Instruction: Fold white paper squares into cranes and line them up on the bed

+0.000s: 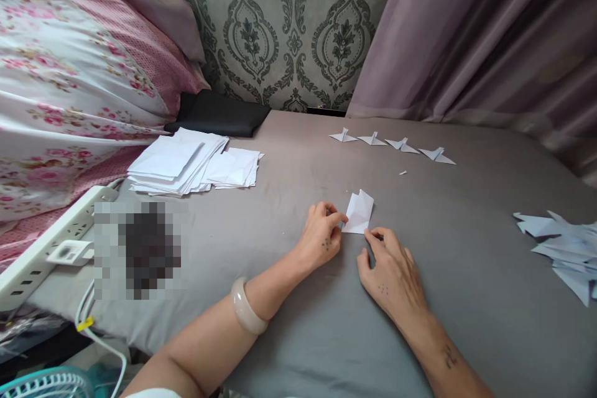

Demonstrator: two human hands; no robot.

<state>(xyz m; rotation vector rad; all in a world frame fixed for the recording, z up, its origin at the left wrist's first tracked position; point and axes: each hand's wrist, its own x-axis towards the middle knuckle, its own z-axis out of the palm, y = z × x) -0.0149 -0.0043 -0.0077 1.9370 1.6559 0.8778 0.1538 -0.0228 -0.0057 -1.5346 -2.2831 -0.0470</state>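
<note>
A small piece of folded white paper (359, 211) lies on the grey cloth between my hands, a notch showing along its top edge. My left hand (323, 230) pinches its lower left edge between thumb and fingers. At the lower right corner, the index fingertip of my right hand (389, 267) touches the paper, with the thumb held apart from it. Beyond the paper, several folded paper birds (402, 145) stand in a slanting row. A tiny white scrap (403, 172) lies just in front of them.
Stacked white paper sheets (168, 158) sit at the back left, beside smaller paper squares (236, 168). Behind them is a black flat case (224, 113). More folded paper pieces (566, 252) are heaped at the far right. A white power strip (60, 239) runs along the left edge.
</note>
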